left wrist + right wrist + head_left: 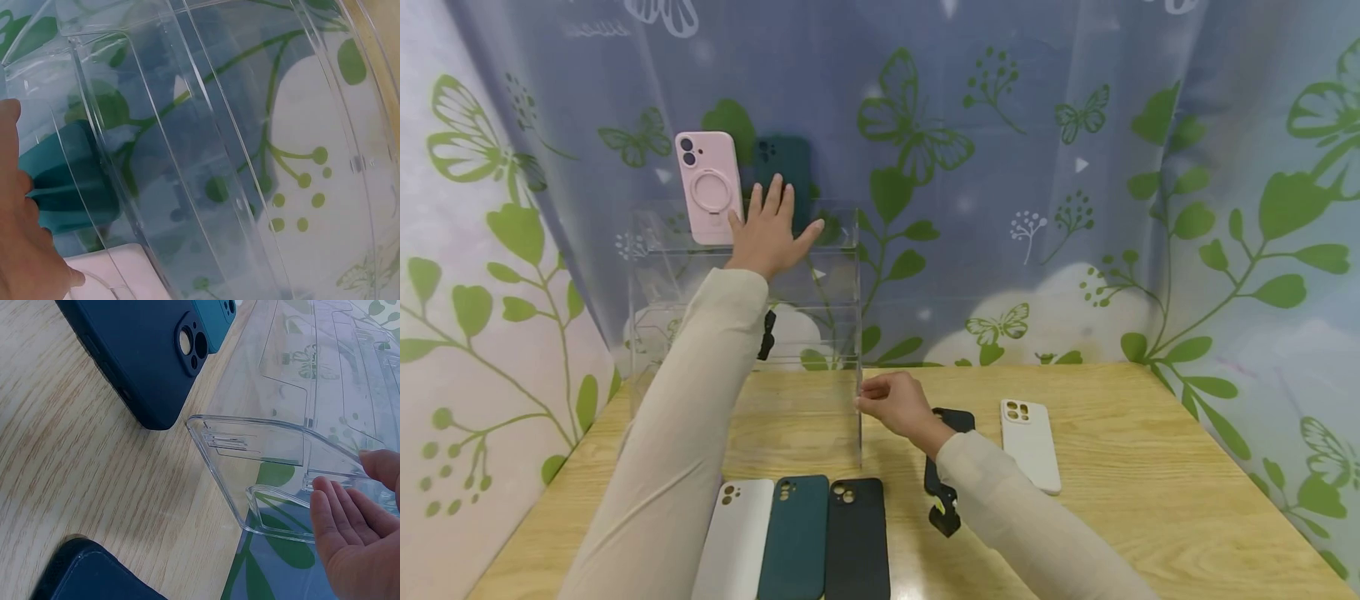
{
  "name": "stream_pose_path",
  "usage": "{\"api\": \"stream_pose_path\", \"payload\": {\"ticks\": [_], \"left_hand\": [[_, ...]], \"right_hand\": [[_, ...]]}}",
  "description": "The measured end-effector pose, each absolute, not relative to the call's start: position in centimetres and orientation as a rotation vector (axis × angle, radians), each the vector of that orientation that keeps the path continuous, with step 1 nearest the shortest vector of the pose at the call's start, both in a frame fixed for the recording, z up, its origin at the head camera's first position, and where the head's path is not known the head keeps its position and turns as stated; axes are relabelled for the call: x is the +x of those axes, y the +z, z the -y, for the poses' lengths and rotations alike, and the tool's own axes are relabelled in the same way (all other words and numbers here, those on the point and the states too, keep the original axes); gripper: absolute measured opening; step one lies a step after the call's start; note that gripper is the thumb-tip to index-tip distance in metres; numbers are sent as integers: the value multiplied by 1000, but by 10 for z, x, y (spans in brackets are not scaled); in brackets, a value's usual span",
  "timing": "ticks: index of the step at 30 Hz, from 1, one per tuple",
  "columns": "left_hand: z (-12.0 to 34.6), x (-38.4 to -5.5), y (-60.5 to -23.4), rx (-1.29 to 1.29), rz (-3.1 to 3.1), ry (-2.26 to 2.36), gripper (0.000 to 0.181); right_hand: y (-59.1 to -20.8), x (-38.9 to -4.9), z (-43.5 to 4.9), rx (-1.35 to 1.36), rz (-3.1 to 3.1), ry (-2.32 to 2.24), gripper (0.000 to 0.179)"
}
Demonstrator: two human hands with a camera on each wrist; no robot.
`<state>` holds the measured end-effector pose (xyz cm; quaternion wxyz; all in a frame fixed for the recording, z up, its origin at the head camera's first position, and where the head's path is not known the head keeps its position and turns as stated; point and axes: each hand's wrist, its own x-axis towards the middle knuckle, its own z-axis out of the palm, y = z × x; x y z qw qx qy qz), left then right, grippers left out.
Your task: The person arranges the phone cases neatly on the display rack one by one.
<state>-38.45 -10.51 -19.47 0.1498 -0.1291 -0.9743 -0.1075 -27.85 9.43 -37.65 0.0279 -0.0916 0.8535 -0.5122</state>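
My left hand [770,237] reaches up with spread, straight fingers against a teal phone case [793,158], which stands on the top tier of a clear acrylic display stand [859,333]. Beside it on that tier leans a pink phone case [709,187] with a ring on its back; my little finger lies close to it. In the left wrist view, the fingertips overlap the teal case [78,181]. Lower down, my right hand [895,404] is at the stand's right side edge, fingers loosely bent. The right wrist view shows the thumb apart from the fingers [340,512].
In front of the stand lie a white case [733,542], a second teal case [793,537] and a black case [857,537] in a row. Another black case [953,419], partly behind my right wrist, and a white case [1030,446] lie on the wooden table [1112,467].
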Motion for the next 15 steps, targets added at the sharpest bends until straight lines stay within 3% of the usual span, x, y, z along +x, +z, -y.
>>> {"api": "stream_pose_path", "payload": {"ticks": [15], "left_hand": [[112,-376,-195,-444,2742,-380,81]], "right_hand": [[-378,-277,-91,-283,-2661,-1566,32]]}}
